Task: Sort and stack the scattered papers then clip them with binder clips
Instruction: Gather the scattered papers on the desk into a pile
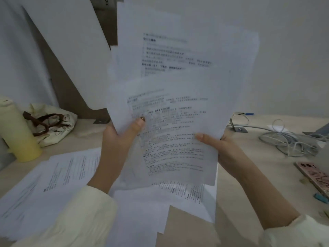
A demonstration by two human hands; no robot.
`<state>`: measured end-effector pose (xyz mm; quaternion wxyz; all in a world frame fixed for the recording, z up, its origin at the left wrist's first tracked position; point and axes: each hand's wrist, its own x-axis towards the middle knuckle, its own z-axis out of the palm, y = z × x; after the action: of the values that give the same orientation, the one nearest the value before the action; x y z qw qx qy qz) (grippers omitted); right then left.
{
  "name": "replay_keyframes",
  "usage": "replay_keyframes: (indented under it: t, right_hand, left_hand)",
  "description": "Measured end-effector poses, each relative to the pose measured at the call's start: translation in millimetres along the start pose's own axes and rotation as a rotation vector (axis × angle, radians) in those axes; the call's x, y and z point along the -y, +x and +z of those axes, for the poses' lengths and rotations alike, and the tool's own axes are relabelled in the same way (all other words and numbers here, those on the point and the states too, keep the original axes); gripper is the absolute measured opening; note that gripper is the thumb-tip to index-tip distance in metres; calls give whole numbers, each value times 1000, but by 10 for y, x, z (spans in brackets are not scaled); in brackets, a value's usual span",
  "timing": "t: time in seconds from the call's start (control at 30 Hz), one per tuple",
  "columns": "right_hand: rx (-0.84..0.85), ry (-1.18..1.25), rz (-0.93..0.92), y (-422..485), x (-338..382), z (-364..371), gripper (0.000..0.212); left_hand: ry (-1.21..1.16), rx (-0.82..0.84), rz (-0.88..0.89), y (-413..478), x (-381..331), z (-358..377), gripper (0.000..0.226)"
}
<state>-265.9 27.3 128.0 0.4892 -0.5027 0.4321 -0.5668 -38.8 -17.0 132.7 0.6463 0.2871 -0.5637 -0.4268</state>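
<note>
Both hands grip a fanned sheaf of printed sheets (170, 107), raised above desk (249, 175): left hand (119, 139) and right hand (226, 150) thumbs on front. More loose papers (53, 180) lie near-left.

The sheets (178, 104) I hold are white with black printed lines of text, as are the papers (53, 177) lying on my pale beige desk (249, 175). My sleeves (74, 221) are cream; the bottle (17, 132) shades from cream to yellow. The cream bag (53, 125) bears brown straps and line drawings, the cables (288, 139) are grey-white, and the phone case (315, 177) is pink, patterned.
</note>
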Motion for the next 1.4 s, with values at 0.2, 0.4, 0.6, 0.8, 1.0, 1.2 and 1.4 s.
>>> replay_keyframes:
  t: [0.2,0.4,0.6,0.8,1.0,1.2,1.4]
  right_hand:
    - [43,-13,-23,6,-5,-18,34]
    - [14,-50,42,-16,-160,-55,27]
    - [-43,-50,5,13,-31,-24,27]
    - [14,-30,40,-69,-79,-43,25]
    - [-36,54,-68,-57,49,-47,16]
    - [-49,-137,91,-171,-323,-28,23]
    - [-136,-17,26,-158,-236,-82,29]
  left_hand:
    - [-13,-1,-73,20,56,-21,18]
    - [44,38,-250,-33,305,-116,21]
    - [10,63,-245,10,225,-70,19]
    - [14,68,-271,-45,238,-103,38]
    - [-15,37,-203,25,167,-41,24]
    - [18,69,-371,-261,503,-19,22]
    - [-29,95,-349,-216,464,-2,20]
